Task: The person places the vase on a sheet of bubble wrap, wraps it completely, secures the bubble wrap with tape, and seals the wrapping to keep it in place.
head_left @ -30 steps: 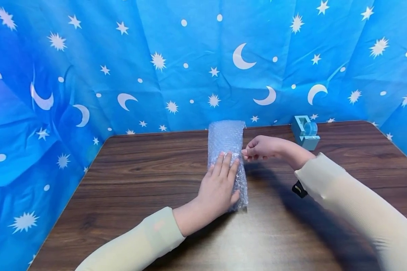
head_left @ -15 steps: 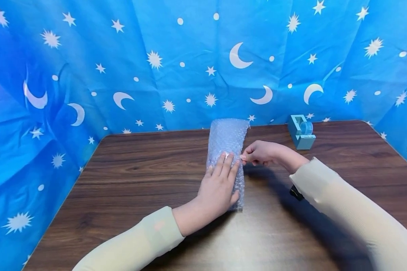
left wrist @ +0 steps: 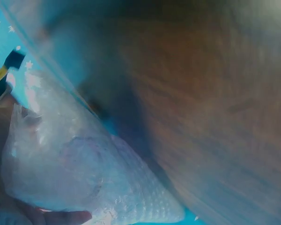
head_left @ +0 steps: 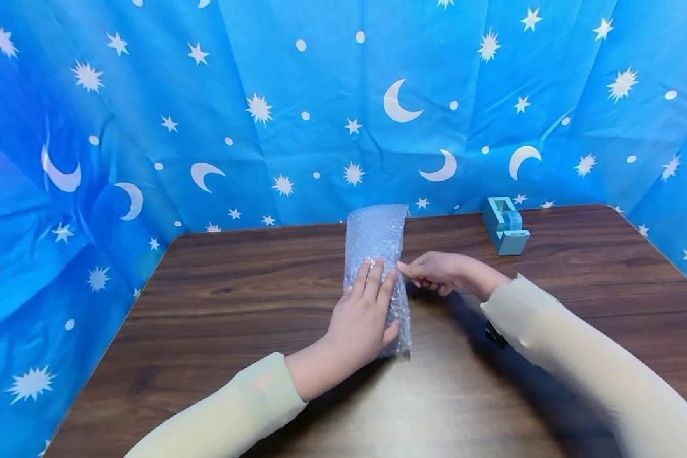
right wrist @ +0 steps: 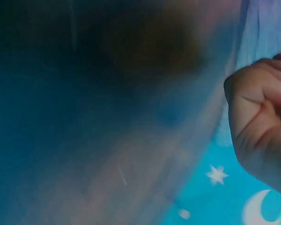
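A bubble-wrapped bundle (head_left: 374, 232), long and upright in the head view, lies on the wooden table with its far end near the blue cloth. My left hand (head_left: 357, 324) rests on its near half, fingers straight and spread slightly. At the bundle's right edge is my right hand (head_left: 437, 272), one digit reaching out to the wrap and the other fingers curled beneath. I cannot tell whether it pinches anything there. The right wrist view shows this hand (right wrist: 262, 115) bent beside the cloth. Clear bubble wrap (left wrist: 145, 197) fills the lower left wrist view.
A teal tape dispenser (head_left: 506, 232) with a roll of tape stands at the back right of the table (head_left: 252, 286). A blue cloth (head_left: 298, 146) with white moons and stars hangs behind. A small black thing (head_left: 495, 334) shows under the right sleeve.
My right hand has turned and come slightly nearer, its digit now pointing at the bundle's edge where it seemed to pinch before. The left hand stays on the wrap.
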Available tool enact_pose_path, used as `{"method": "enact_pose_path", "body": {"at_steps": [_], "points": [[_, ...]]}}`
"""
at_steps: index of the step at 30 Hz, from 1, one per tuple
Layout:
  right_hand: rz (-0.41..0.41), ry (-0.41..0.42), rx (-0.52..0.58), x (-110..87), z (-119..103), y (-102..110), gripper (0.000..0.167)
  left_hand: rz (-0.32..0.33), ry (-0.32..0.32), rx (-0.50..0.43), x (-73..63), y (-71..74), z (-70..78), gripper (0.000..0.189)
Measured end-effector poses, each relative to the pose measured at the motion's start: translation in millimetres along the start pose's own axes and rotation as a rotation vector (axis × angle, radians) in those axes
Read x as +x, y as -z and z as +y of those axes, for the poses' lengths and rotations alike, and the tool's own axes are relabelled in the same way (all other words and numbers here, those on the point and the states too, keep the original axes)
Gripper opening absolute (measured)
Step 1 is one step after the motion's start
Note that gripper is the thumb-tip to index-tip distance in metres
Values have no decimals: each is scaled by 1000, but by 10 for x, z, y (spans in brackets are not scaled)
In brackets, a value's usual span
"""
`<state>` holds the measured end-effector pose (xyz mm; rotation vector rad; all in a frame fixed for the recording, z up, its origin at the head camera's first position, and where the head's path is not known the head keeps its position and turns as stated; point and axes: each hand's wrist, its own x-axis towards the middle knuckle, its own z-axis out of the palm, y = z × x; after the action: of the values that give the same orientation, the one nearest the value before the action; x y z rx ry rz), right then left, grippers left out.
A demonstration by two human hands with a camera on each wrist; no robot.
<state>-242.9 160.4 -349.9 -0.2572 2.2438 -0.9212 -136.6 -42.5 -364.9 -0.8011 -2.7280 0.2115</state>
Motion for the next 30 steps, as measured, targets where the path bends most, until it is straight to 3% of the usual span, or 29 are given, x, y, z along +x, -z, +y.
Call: {"method": "enact_pose_path", "body": {"at_steps": [6, 12, 16, 19, 22, 26, 30], "points": [[-24, -30, 145, 56, 98, -86, 58, 24, 2, -13, 14, -5, 18, 82], [-206, -46, 425, 109, 91, -165, 61, 91, 23, -73, -25, -57, -55, 82], [-278, -33, 554, 141, 72, -242, 62, 118, 26, -87, -53, -91, -104, 83], [-278, -11, 572, 148, 47, -302, 63, 73, 41, -121, -70, -82, -130, 84], [-217, 7, 535, 128, -2, -346, 63, -14, 52, -192, -72, -23, -167, 85], [-78, 9, 408, 56, -87, -388, 63, -155, 65, -392, -45, 135, -265, 85], [2, -14, 312, -3, -134, -416, 64, -233, 93, -616, -19, 273, -405, 81]]}}
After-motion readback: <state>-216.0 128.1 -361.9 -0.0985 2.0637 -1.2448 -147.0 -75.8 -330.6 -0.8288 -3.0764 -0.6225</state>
